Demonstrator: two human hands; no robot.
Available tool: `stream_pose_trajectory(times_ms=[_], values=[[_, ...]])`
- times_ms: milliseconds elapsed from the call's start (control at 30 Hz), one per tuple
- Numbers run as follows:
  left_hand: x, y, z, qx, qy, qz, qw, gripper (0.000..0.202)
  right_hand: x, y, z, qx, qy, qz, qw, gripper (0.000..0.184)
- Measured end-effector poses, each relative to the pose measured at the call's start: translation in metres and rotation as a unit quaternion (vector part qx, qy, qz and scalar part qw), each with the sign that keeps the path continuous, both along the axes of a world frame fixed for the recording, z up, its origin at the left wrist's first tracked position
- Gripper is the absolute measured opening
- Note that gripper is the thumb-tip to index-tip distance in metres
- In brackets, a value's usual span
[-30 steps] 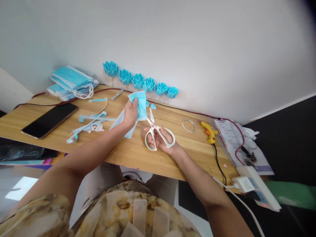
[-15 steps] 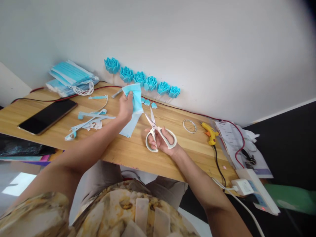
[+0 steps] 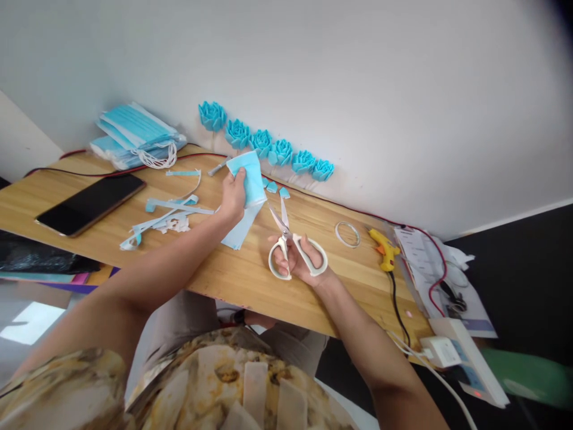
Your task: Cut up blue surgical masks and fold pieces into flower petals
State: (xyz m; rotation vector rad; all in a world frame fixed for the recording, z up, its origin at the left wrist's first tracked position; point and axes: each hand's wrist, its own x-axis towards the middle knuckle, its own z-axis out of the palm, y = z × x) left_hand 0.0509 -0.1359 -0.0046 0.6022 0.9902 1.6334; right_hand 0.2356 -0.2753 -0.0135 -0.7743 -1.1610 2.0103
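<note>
A folded piece of light-blue face mask material [image 3: 253, 182] is pinched in my left hand [image 3: 234, 194], thumb on top. My right hand [image 3: 299, 258] has its fingers through the loops of white-handled scissors [image 3: 285, 232]. The scissor blades are parted and point away from me, close to the lower right corner of the blue piece. Beneath it, a paler flat sheet [image 3: 242, 228] lies on the table. A few small cut blue pieces [image 3: 271, 187] lie just beyond the blades.
Blue flowers [image 3: 262, 143] stand in a row along the wall. At left are stacked face masks [image 3: 134, 134], a phone [image 3: 92, 204] and cut strips [image 3: 170, 212]. To the right are a wire ring [image 3: 347, 234], a yellow glue gun [image 3: 385, 248] and a power strip [image 3: 470, 361].
The camera view has shifted slightly, so everything sits a little further right. Both hands keep their grips on the mask piece and scissors; the blades look slightly less spread.
</note>
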Motion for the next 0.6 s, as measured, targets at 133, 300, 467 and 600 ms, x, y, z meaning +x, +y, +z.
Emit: stream_pose_trajectory(times_ms=[133, 300, 467, 600], values=[[0.001, 0.001, -0.005, 0.005, -0.005, -0.004, 1.000, 0.015, 0.001, 0.000, -0.002, 0.013, 0.006, 0.006, 1.000, 0.077], [0.003, 0.000, -0.008, 0.013, 0.011, -0.003, 1.000, 0.017, 0.000, -0.001, 0.000, 0.021, 0.009, -0.006, 1.000, 0.077], [0.005, -0.006, -0.006, 0.026, 0.025, -0.013, 0.999, 0.016, -0.002, 0.001, 0.000, 0.016, 0.012, -0.005, 1.000, 0.077], [0.008, -0.010, -0.005, 0.035, 0.041, -0.017, 0.998, 0.019, -0.001, 0.001, -0.004, 0.017, 0.013, -0.005, 1.000, 0.079]])
